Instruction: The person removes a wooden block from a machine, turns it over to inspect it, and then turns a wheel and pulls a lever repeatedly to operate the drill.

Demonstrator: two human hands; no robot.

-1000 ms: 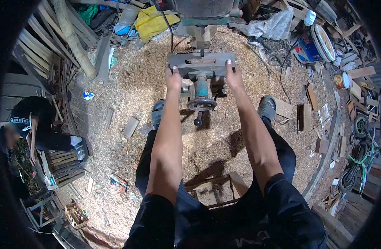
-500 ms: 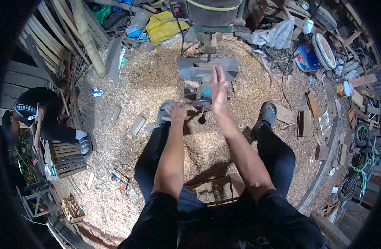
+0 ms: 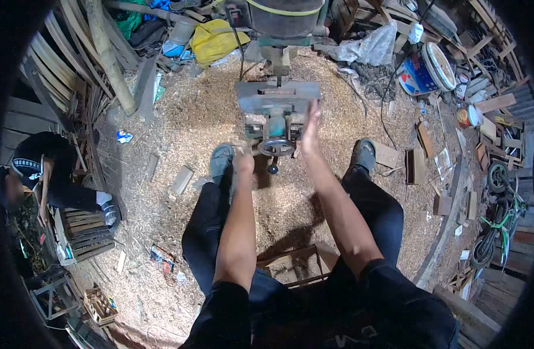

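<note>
My right hand (image 3: 310,129) is open, fingers stretched out together, with the palm turned edge-on toward the machine. Nothing is in it. It is beside the right end of the grey metal work table (image 3: 278,104), close to it; contact cannot be made out. My left hand (image 3: 244,160) is left of the handwheel (image 3: 278,147), near my left shoe (image 3: 221,161). It looks slightly smeared, its fingers partly showing and holding nothing visible. Below the handwheel sticks out a lever with a dark round knob (image 3: 273,169). The upright machine's drill-like head (image 3: 278,52) stands above the table.
Wood shavings (image 3: 191,122) cover the floor. A wooden box (image 3: 296,264) lies between my legs. Wood offcuts (image 3: 182,180), a paint bucket (image 3: 425,70) and a small green motorbike (image 3: 499,221) lie around. Another person (image 3: 46,168) sits at the left near a slatted crate (image 3: 89,230).
My view has shifted a little, so the machine sits slightly further left. My left hand, spread and blurred before, has turned more edge-on. My right hand has moved slightly down beside the work table.
</note>
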